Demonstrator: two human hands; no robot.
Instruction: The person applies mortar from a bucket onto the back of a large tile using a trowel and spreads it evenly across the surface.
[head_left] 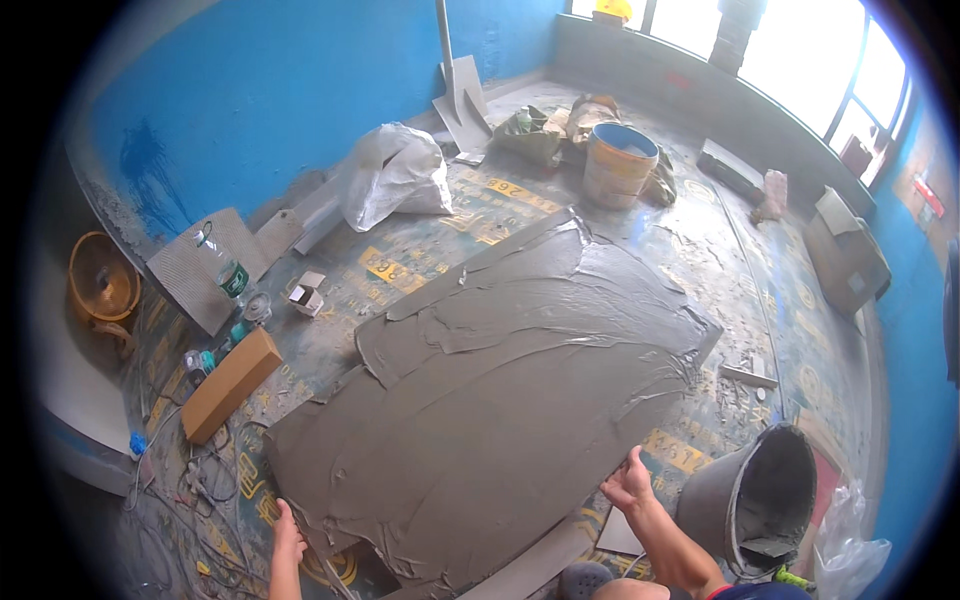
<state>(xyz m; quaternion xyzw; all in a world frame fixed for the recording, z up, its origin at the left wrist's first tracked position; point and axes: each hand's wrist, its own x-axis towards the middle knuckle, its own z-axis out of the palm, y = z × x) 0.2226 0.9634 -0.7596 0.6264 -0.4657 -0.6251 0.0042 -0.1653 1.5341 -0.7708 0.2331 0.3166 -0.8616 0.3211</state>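
Observation:
A large flat slab (pixel 480 400) thickly coated with wet, trowel-streaked grey mortar fills the middle of the head view. My left hand (pixel 288 535) is closed at its near left corner, thumb up. On the near right side, my right hand (pixel 628 484) holds the slab's edge with the palm turned up. The fingertips of both hands are partly hidden by the edge. A pale strip (pixel 530 572) shows along the slab's near side, close to my knee and grey shoe (pixel 585 580).
At right stand a mortar bucket (pixel 712 500), a trowel (pixel 748 376) and a plastic bag (pixel 848 545). On the left are a cardboard box (pixel 232 385), a water bottle (pixel 230 275) and tangled cables (pixel 200 510). Farther back are a white sack (pixel 397 180), a shovel (pixel 463 105) and a pale bucket (pixel 618 172).

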